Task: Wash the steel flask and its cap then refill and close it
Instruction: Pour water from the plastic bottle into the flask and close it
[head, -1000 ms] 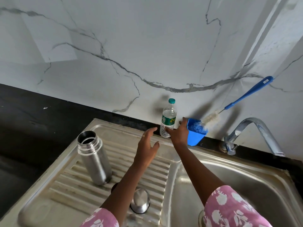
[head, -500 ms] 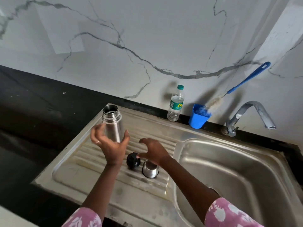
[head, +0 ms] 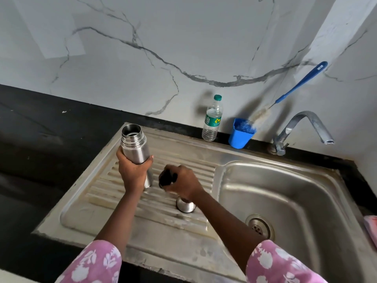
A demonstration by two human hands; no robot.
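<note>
Left hand point(head: 133, 172) wrapped around the lower body of the steel flask point(head: 135, 147), fingers curled and pressed against the metal, thumb on the near side. Flask upright, mouth open, above the ribbed draining board point(head: 114, 180) at its left part; not clear whether its base touches the board. Right hand point(head: 183, 183) just beside, closed over the black stopper point(head: 166, 177), fingers bent around it, only the left part of the stopper visible. Steel cap point(head: 185, 205) standing on the draining board under the right wrist, partly hidden by the arm. Sink basin point(head: 285, 190) to the right, with the drain point(head: 260, 226) near its front. Tap point(head: 302, 127) at the back right corner, spout over the basin. Against the marble wall point(head: 183, 37): plastic water bottle point(head: 212, 119) with green cap, and beside it a blue cup point(head: 239, 133) with a bottle brush point(head: 295, 88) leaning in it, blue handle up to the right. Black counter point(head: 40, 129) to the left of the sink. Pink flowered sleeves point(head: 91, 262) at the bottom edge.
</note>
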